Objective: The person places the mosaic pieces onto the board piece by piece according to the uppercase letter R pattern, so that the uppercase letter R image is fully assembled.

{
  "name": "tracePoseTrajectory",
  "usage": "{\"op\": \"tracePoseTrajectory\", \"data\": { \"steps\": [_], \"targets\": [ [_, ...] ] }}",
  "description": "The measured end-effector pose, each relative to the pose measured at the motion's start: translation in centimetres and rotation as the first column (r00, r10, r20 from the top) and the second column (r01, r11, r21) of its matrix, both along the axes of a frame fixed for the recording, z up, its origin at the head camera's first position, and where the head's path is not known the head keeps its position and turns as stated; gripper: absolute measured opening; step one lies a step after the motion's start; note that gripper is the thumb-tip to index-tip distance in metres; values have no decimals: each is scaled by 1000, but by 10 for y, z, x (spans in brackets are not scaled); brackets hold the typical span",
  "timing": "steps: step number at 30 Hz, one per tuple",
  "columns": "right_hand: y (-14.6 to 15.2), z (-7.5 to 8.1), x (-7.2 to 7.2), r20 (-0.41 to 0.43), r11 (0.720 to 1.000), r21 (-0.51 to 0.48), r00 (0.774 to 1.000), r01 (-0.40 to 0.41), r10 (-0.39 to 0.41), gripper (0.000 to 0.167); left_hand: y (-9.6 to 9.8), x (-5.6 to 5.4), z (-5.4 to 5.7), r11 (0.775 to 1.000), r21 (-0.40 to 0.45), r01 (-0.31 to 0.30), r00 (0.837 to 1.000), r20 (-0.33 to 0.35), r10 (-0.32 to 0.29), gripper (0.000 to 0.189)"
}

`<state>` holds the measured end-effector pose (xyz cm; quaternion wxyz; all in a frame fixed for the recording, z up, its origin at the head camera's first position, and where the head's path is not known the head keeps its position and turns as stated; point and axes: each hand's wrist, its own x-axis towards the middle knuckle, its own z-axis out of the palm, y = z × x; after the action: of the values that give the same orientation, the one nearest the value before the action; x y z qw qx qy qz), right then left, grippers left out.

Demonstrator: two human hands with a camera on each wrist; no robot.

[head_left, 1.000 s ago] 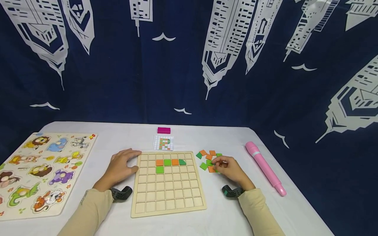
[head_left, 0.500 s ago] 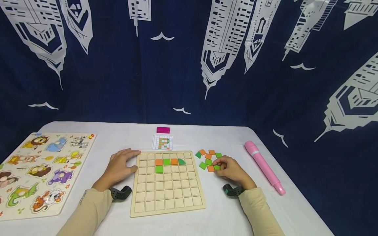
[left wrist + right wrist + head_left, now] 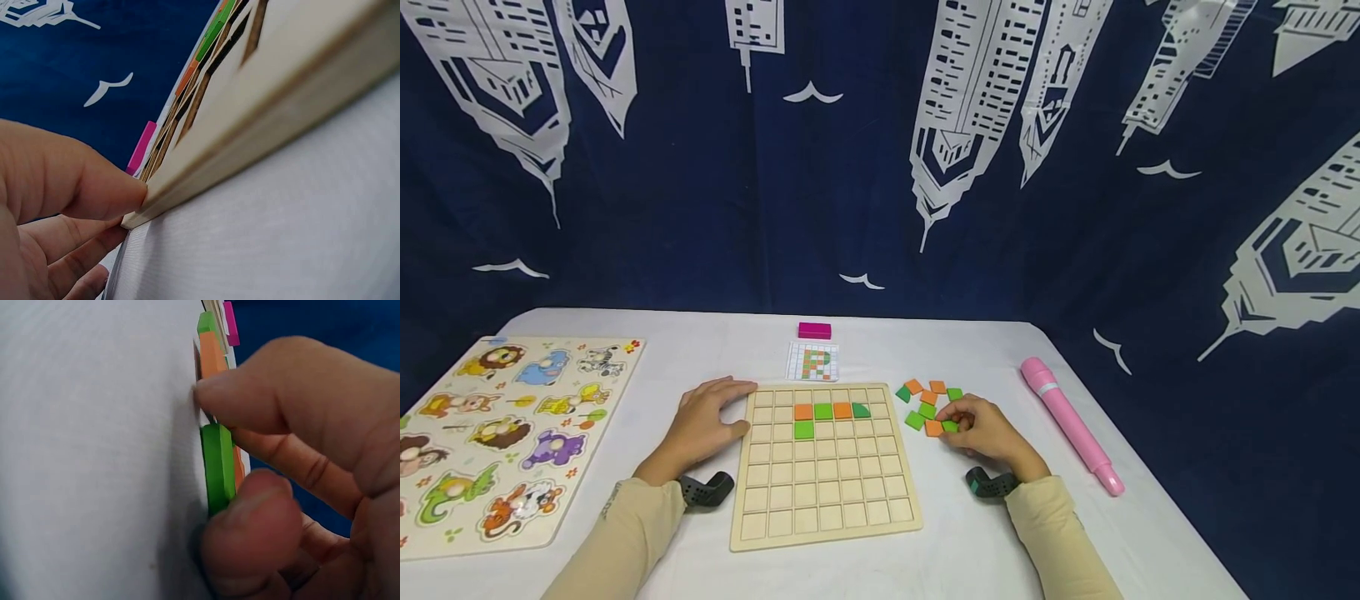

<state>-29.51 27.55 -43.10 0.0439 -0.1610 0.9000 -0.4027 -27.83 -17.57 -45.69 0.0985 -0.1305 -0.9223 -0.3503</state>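
The wooden grid board (image 3: 823,533) lies on the white table, with orange and green square tiles and a dark green rounded tile (image 3: 861,410) in its upper cells. My left hand (image 3: 706,427) rests at the board's upper left corner; in the left wrist view, the thumb (image 3: 119,194) presses its side edge and the other fingers lie at the corner. Right of the board, my right hand (image 3: 988,433) pinches a green square tile (image 3: 217,465) between its digits, low over the table. An orange tile (image 3: 933,428) lies right beside it. Part of the green tile is hidden by the fingers.
Several loose tiles (image 3: 927,397) lie scattered around the right fingertips. Behind the board are a pattern card (image 3: 813,362) and a magenta block (image 3: 815,331). An animal puzzle board (image 3: 520,442) is at left, and a pink stick-like tube (image 3: 1071,425) at right.
My right fingers have drawn back from over the tiles and closed on the lower green tile. The neighbouring orange and green tiles have shifted slightly left. My left hand has stayed at the board's corner.
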Motion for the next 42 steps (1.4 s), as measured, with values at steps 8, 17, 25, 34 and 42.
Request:
{"op": "tracePoseTrajectory", "data": {
  "steps": [8, 17, 25, 34, 42],
  "targets": [
    [-1, 4, 0, -14, 999, -23, 999, -30, 29, 24, 0, 0, -1, 1000, 3, -1, 1000, -4, 1, 57],
    [-10, 14, 1, 8, 995, -41, 995, -95, 95, 22, -1, 0, 0, 1000, 3, -5, 1000, -1, 5, 57],
    [-28, 24, 7, 84, 978, -158, 985, -139, 154, 26, 0, 0, 1, 1000, 5, -5, 1000, 1, 5, 58],
    [-55, 34, 16, 113, 953, -235, 968, -192, 223, 27, -1, -1, -2, 1000, 4, -1, 1000, -16, 1, 57],
    [-87, 37, 23, 146, 958, -220, 965, -184, 218, 24, 0, 0, -1, 1000, 7, -4, 1000, -11, 4, 57]
  ]
}}
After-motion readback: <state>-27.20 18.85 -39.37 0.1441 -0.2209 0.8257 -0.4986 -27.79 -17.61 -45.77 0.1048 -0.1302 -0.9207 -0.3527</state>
